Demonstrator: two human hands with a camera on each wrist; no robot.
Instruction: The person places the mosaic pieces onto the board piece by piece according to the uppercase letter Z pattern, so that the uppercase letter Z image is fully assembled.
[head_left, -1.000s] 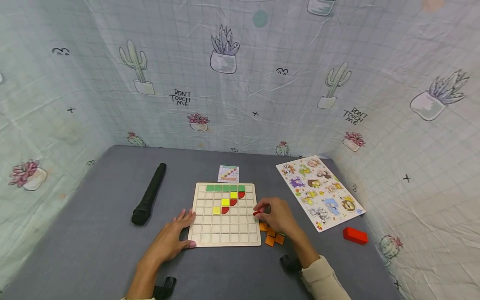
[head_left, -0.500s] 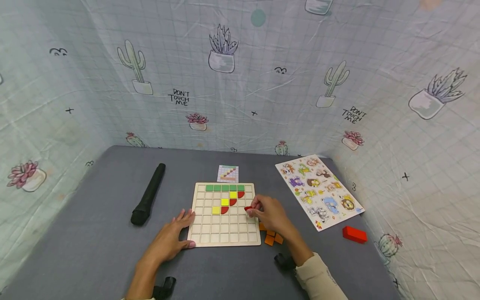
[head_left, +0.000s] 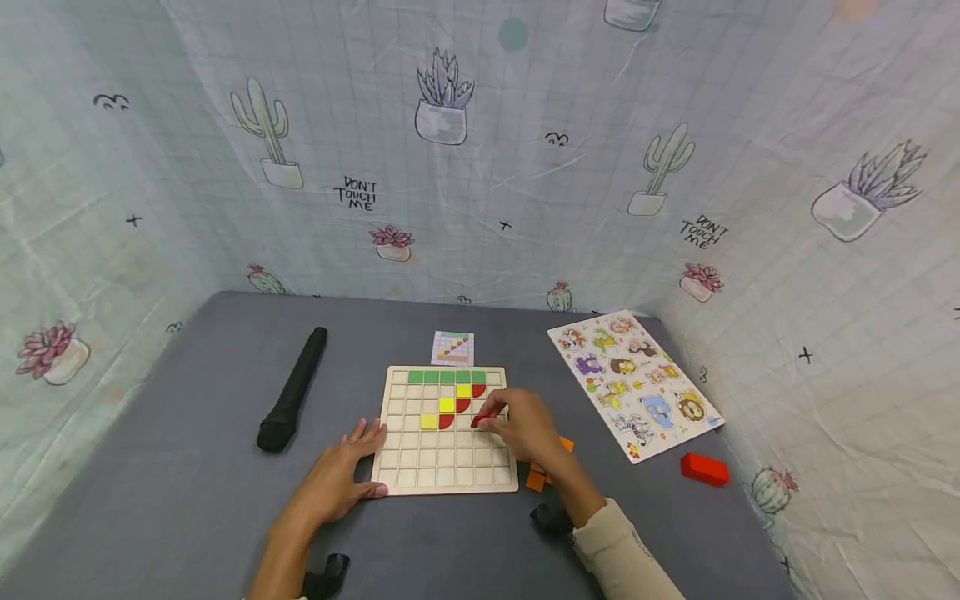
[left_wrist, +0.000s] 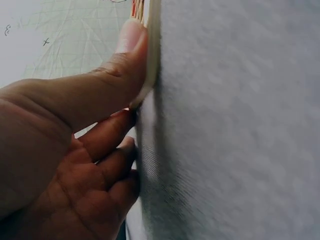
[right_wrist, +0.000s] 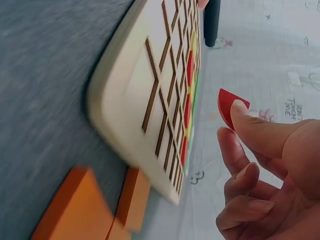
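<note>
A wooden grid board [head_left: 456, 458] lies flat on the grey table. Green squares [head_left: 447, 377] line part of its top row, and below them yellow squares [head_left: 447, 406] and red quarter-circle pieces [head_left: 462, 406] step down to the left. Above the board's right half, my right hand [head_left: 521, 425] pinches a red quarter-circle piece [right_wrist: 231, 104] between thumb and finger; the right wrist view shows it clear of the surface. My left hand [head_left: 333, 477] rests at the board's left edge with fingers spread, thumb [left_wrist: 131, 40] on the rim.
Orange square tiles [head_left: 536, 481] lie by the board's lower right corner, partly behind my right wrist. A small pattern card [head_left: 453, 348] sits behind the board. A black microphone [head_left: 294, 390] is at left; an animal puzzle board [head_left: 636, 385] and red block [head_left: 705, 469] are at right.
My right hand has carried the red quarter-circle piece leftward from the board's right edge to over its grid. My left hand has stayed at the left edge.
</note>
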